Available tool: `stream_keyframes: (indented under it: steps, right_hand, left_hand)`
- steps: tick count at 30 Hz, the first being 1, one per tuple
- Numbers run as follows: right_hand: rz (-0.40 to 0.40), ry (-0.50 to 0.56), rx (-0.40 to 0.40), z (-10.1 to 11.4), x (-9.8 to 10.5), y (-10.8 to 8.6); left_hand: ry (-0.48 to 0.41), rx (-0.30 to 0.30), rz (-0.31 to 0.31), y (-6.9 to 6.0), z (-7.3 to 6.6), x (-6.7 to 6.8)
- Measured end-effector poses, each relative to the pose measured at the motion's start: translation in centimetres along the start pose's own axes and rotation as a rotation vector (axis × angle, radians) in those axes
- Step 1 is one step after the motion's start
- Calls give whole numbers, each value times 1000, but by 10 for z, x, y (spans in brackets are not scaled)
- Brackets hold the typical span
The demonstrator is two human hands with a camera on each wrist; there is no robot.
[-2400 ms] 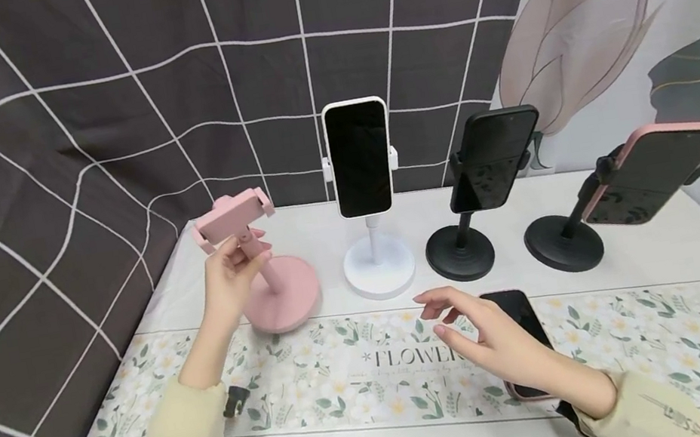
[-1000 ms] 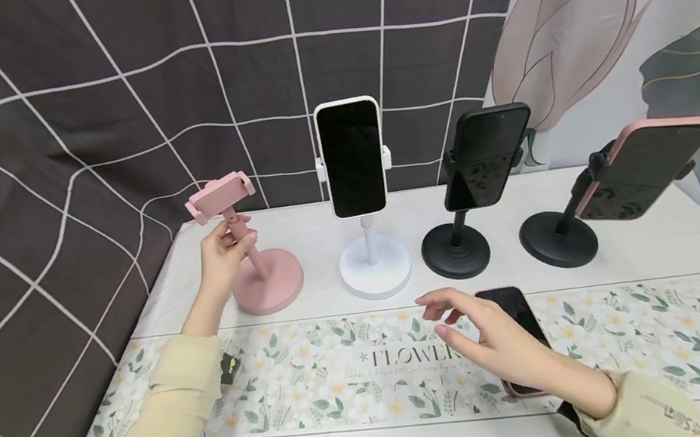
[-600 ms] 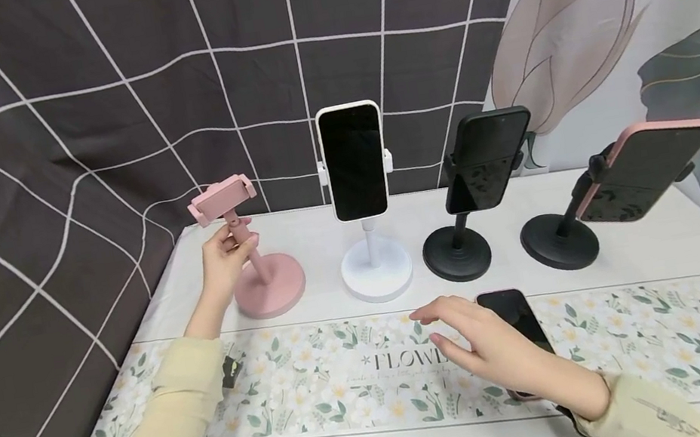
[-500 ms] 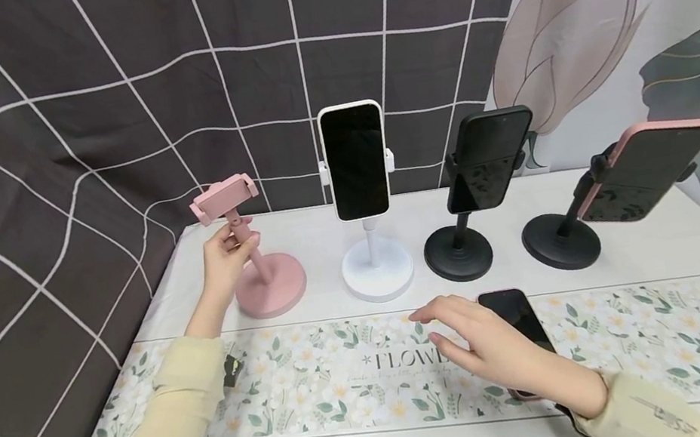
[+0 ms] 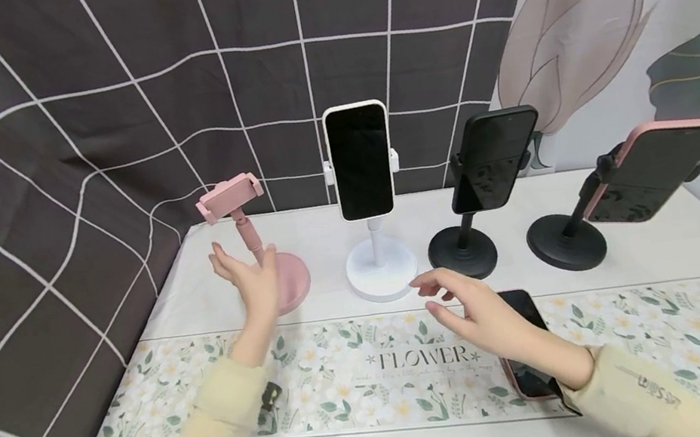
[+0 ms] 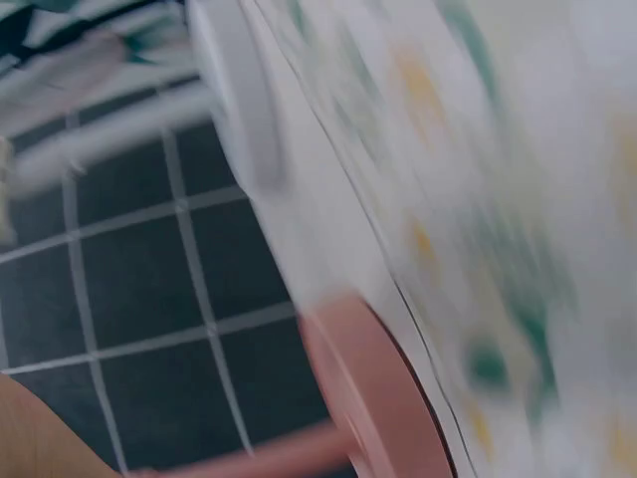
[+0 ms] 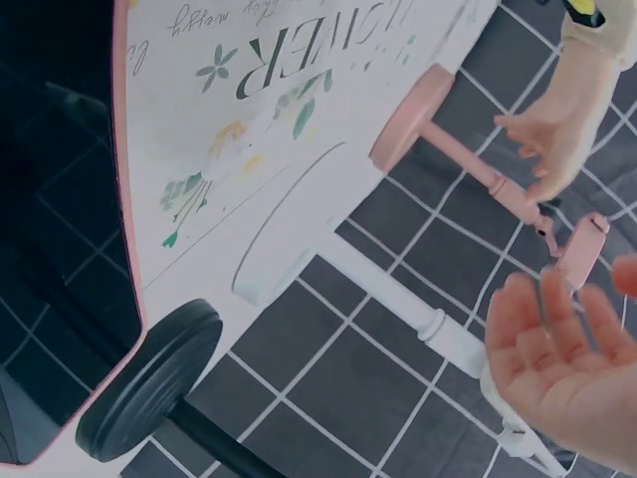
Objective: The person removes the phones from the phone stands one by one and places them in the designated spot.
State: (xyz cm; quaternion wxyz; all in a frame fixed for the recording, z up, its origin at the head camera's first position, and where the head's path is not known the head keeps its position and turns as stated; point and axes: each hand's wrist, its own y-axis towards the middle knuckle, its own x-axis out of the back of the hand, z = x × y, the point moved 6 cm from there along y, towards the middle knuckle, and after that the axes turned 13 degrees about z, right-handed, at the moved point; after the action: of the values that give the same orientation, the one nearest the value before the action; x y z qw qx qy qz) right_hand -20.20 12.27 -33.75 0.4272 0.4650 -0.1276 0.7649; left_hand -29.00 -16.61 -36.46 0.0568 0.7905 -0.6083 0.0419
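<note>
My left hand (image 5: 254, 287) is spread beside the pink phone stand (image 5: 231, 196), in front of its stem, and holds nothing. The stand's clamp is without a phone and its round base rests on the table; the left wrist view, blurred, shows that base (image 6: 383, 388). Over the floral runner hovers my right hand (image 5: 483, 310), fingers loosely bent around nothing. Beneath its forearm a phone with a pink edge (image 5: 524, 309) lies flat, partly covered. The right wrist view has both the right hand (image 7: 567, 383) and the left hand (image 7: 557, 134) apart from the stands.
A white stand (image 5: 381, 267) holds a white-edged phone (image 5: 362, 161) upright. To its right, one black stand (image 5: 462, 253) carries a black phone (image 5: 493, 159), and another black stand (image 5: 565, 242) carries a pink-edged phone (image 5: 653, 172). A dark grid curtain (image 5: 121, 117) hangs behind.
My left hand has let go of the pink stand's stem and come back toward me and right. Earlier the stand was shifted back and upright. My right hand has risen slightly.
</note>
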Motion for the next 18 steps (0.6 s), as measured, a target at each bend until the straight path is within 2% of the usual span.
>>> stream_keyframes:
  steps: [2,5,9,13,16,18]
  right_hand:
    - [-37,3,-4,0,3,2]
    - [-100,58,1,0,8,8]
    - [-165,228,-20,-5,14,27]
    - [-234,444,-63,-15,23,53]
    - [-299,552,-87,-23,31,72]
    - [-339,590,-106,-27,36,83]
  left_hand:
    - [-81,9,-12,-12,-3,-7]
    - [-205,17,29,-27,-13,-20]
    - [-264,-98,99,-34,-35,-41]
    - [-327,-268,146,-26,-56,-64]
    - [-420,-337,199,-11,-66,-84]
    - [-445,-348,240,-1,-71,-96]
